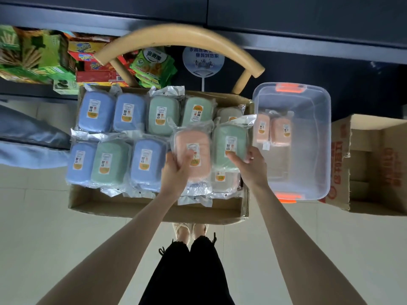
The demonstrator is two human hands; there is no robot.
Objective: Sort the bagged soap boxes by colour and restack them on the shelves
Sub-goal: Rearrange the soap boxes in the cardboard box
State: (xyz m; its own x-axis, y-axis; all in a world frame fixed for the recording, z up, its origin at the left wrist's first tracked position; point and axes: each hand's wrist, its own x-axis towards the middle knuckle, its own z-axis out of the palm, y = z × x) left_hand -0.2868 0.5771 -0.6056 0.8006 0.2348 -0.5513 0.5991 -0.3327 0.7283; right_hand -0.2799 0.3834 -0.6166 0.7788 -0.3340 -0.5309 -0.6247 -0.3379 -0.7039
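Nearest, above black trousers (198,271) and the pale tiled floor (44,227), the left grip (176,170) curls round a pink bagged soap box (193,148), thumb on its label. Just beside it, the right grip (251,166) pinches the lower edge of a green bagged soap box (230,139), both held over the right side of an open cardboard carton (154,208) packed with rows of blue boxes (95,111) and green boxes (164,115). Further right a clear bin (308,172) with orange latches holds two pink boxes (273,130) side by side, and beyond stand a curved wooden chair back (176,34) and snack packs (33,56) on a dark shelf (66,24).
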